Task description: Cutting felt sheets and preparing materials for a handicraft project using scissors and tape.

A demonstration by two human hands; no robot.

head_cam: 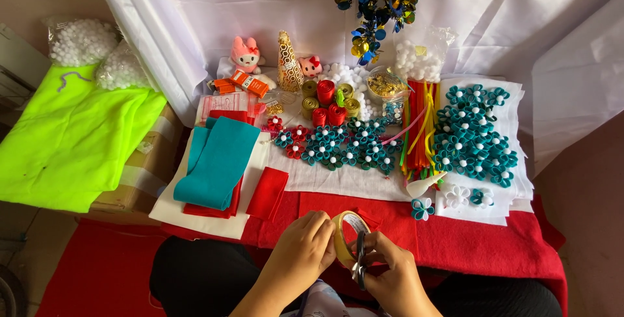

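I see left hand [304,247] curled round tape roll [346,236], holding it upright at red cloth [481,239] edge, near lap. Right hand [389,271] closed on dark scissors [360,260], blades against roll, probably at tape end, though view poor. Teal felt flowers [471,138] lie well apart behind.

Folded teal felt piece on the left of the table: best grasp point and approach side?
Take the teal felt at its lower folded end, nearest the person, coming from the front edge of the table. That end is rounded and thick and overhangs the red felt stack; its upper end abuts packets, so access there looks tighter.
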